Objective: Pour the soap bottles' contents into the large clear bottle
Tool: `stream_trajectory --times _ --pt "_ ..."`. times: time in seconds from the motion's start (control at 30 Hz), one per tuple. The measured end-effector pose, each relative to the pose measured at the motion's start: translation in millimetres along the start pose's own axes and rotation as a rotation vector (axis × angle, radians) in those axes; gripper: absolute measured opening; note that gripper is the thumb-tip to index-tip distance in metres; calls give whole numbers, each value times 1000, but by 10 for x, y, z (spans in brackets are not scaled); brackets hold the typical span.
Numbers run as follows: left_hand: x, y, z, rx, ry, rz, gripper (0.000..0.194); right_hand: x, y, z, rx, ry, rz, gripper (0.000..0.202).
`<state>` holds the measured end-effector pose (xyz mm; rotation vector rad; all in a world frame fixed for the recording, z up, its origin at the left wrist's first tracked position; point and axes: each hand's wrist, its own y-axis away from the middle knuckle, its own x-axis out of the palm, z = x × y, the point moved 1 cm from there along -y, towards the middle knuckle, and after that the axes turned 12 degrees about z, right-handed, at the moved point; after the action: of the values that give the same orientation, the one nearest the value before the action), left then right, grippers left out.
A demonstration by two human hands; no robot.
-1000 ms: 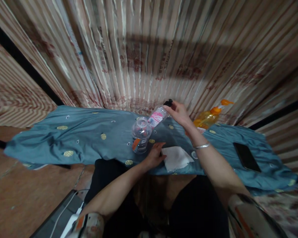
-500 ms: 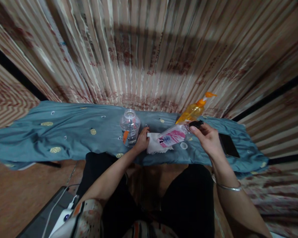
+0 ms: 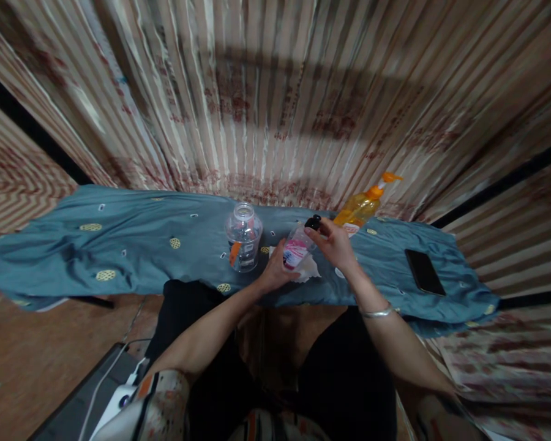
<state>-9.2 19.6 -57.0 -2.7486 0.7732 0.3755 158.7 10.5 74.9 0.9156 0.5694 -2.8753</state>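
Note:
A clear bottle (image 3: 297, 250) with a pink label and a black cap (image 3: 313, 223) leans to the right between my hands. Around its lower part wraps my left hand (image 3: 276, 271). At the top, my right hand (image 3: 334, 242) has its thumb and fingers closed on the black cap. Beneath the bottle lies a crumpled white tissue (image 3: 308, 270), partly hidden by it and by my left hand. Just left of my left hand stands a clear, wide plastic jar (image 3: 244, 242), uncapped, with an orange label patch.
An orange pump bottle (image 3: 359, 207) stands behind my right hand. A black phone (image 3: 425, 271) lies at the right of the blue cloth-covered table (image 3: 138, 245). A small clear round lid (image 3: 338, 273) is partly behind my right wrist. Striped curtains hang behind.
My right hand has moved left with the bottle, which now stands more upright. My left hand has left the tissue and taken hold of the bottle's lower part.

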Motion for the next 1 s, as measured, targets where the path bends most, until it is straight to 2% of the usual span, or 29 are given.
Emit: stream_trajectory --times 0.1,0.17,0.27,0.4,0.5,0.67,0.8,0.93,1.0 --pt "-21 -19 -51 -64 26 -43 122 132 -17 55 3 -6 -30 35" --pt "-50 -37 -83 -87 20 -70 120 202 -6 98 10 -12 -49 39" --pt "-76 -54 -119 -101 -7 -83 110 276 0 143 28 -8 -76 41" --pt "-78 -55 -158 -111 -34 -81 90 317 -20 128 45 -5 -95 30" --pt "-79 -56 -182 -149 -70 -76 79 314 -20 74 26 -30 -69 28" --pt "-91 -80 -195 -166 -131 -67 71 235 -5 -19 -30 -87 37 30" --pt "-83 -94 -182 -145 -146 -68 72 147 -5 -28 -60 -108 103 41" --pt "-68 -92 -186 -142 -149 -71 75 119 -19 35 -34 -68 22 65" --pt "-68 -86 -197 -159 -148 -67 74 114 -26 61 1 -25 -48 66"
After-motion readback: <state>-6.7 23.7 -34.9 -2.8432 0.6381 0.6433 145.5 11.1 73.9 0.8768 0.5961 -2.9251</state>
